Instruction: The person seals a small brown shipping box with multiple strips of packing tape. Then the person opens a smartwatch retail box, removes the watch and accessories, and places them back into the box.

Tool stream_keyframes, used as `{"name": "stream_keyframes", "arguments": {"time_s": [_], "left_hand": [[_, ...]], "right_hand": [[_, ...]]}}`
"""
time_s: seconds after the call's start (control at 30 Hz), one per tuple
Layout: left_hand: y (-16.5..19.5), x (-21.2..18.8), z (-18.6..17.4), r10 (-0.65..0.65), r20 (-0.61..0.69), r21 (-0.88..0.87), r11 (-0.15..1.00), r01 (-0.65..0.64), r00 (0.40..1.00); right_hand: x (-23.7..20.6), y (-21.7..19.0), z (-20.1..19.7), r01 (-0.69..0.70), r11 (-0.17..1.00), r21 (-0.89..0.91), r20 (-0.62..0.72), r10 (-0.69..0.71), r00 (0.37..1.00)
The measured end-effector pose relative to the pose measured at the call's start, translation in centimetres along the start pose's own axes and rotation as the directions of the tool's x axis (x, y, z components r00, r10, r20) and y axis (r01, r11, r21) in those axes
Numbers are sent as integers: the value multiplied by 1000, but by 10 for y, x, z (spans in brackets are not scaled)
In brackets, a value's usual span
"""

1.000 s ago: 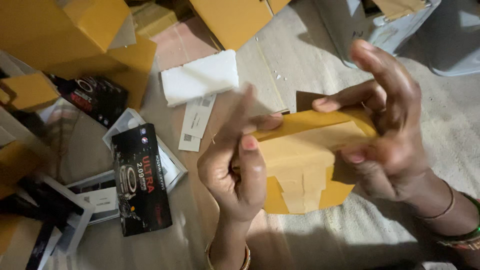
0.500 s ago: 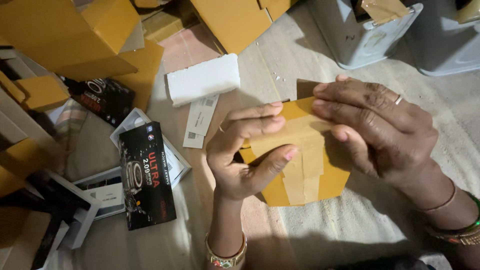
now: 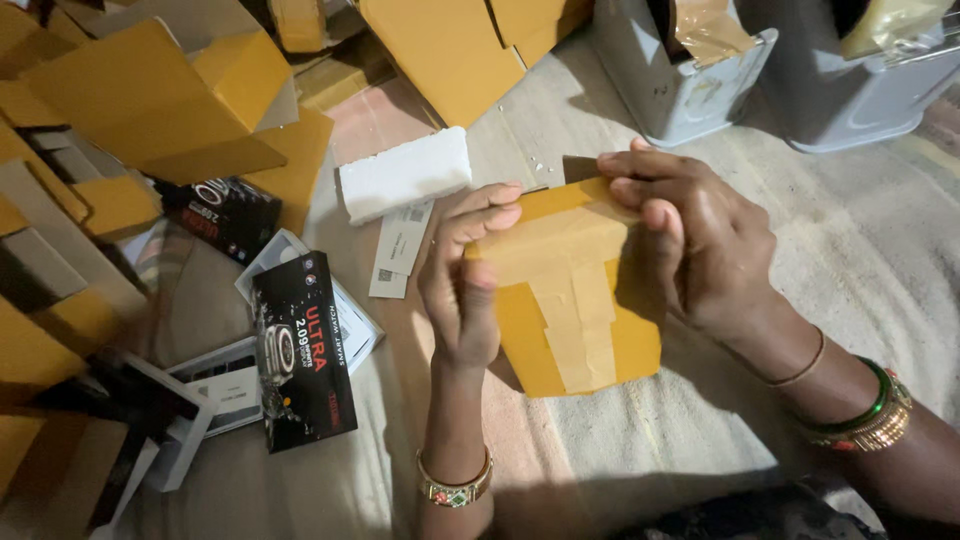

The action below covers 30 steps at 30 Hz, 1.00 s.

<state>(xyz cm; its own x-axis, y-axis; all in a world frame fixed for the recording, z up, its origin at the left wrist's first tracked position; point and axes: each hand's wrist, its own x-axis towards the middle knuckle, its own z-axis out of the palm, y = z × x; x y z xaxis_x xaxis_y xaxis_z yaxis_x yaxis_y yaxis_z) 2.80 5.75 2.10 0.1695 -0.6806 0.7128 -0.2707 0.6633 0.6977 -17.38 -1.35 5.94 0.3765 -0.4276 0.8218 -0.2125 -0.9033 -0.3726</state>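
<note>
I hold a small yellow cardboard box [image 3: 575, 300] sealed with strips of tan tape, between both hands above the floor cloth. My left hand [image 3: 462, 280] grips its left edge, fingers curled over the top corner. Over the box's top right edge bend the fingers of my right hand [image 3: 700, 240], pressing the tape down. Each wrist wears bangles.
A black product box [image 3: 303, 350] lies on the floor to the left among white boxes and paper slips. A white foam block [image 3: 405, 175] sits beyond my left hand. Yellow cartons [image 3: 170, 100] pile up at left and top. Two grey bins [image 3: 690, 80] stand at the top right.
The box has turned so its taped face shows toward me. My right hand's fingers have curled down over the top right edge, and my left hand has shifted to the left edge.
</note>
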Motion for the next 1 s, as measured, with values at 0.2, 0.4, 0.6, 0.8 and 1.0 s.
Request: {"name": "stream_keyframes", "arguments": {"time_s": [0.2, 0.4, 0.6, 0.8, 1.0], "left_hand": [[11, 5, -1, 74, 45, 110, 991, -78, 996], [18, 6, -1, 86, 69, 147, 985, -95, 994], [9, 3, -3, 30, 57, 109, 993, -36, 998], [-6, -2, 0, -27, -3, 5, 1000, 27, 1000], [-29, -2, 7, -155, -57, -142, 979, 146, 986]], "right_hand": [[14, -13, -11, 146, 955, -259, 226, -87, 970], [22, -23, -21, 205, 930, -303, 397, -73, 915], [14, -11, -14, 116, 968, -223, 265, -55, 963], [-1, -2, -10, -118, 993, 28, 110, 114, 987], [0, 18, 7, -200, 971, 131, 59, 194, 979]]}}
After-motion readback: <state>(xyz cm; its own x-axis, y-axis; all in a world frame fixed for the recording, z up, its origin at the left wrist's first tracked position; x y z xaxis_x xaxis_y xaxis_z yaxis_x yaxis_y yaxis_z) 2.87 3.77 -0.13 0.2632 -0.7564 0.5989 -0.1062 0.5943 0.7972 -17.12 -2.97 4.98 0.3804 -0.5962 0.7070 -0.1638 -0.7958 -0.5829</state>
